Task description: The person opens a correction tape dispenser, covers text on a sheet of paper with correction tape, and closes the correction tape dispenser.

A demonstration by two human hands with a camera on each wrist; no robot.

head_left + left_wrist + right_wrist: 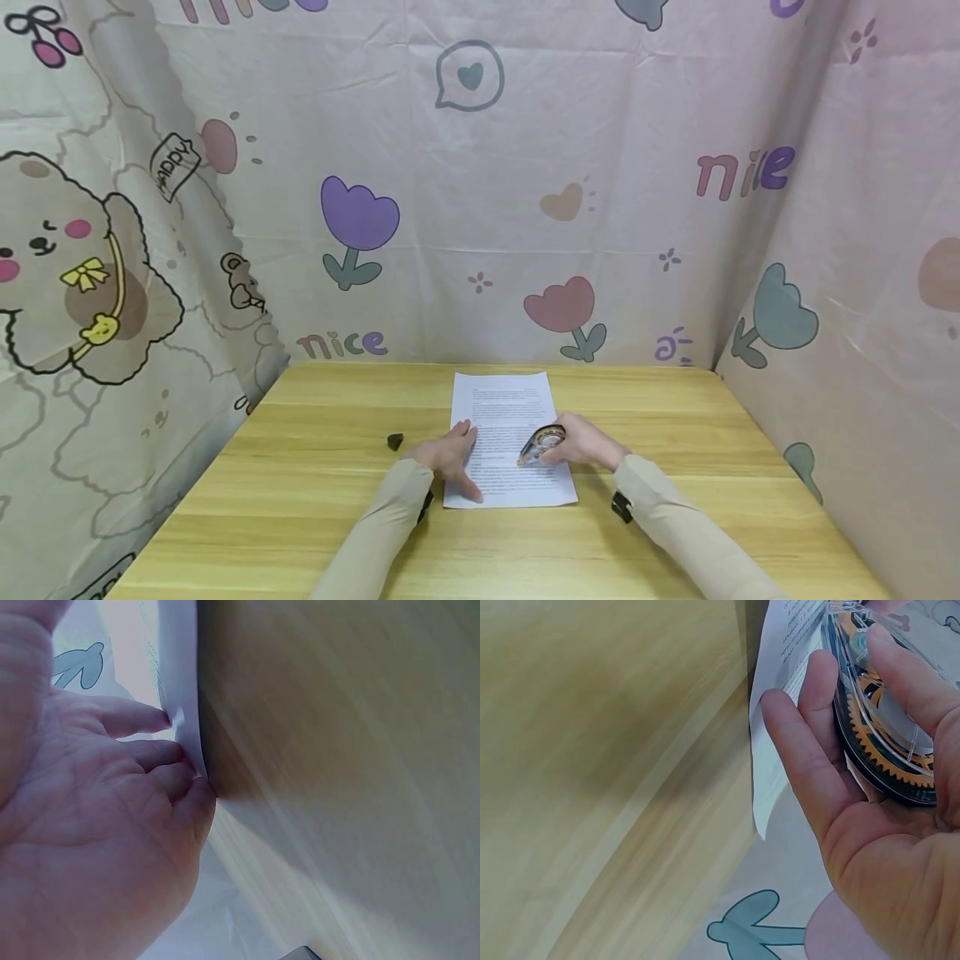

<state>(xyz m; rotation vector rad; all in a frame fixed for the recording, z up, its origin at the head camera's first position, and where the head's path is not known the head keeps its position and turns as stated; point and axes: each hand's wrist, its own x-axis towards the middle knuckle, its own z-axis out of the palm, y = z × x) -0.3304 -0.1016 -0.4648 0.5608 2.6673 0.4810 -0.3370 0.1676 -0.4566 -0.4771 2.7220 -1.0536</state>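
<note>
A printed sheet of paper [510,400] lies on the wooden table. My left hand [447,458] rests on its left edge with the fingers and thumb spread; in the left wrist view the fingertips [196,787] press at the paper's edge. My right hand [585,442] grips a correction tape dispenser [542,443], its tip down at the printed lines right of the sheet's middle. Through the dispenser's clear case [885,712] show orange toothed gears and a white reel. Thumb and fingers hold it from both sides, while other fingertips touch the sheet.
A small dark cap-like piece [395,442] lies on the table [322,483] left of the sheet. Printed curtains [465,225] hang behind the table and along both sides. A black band [621,507] sits at the right wrist.
</note>
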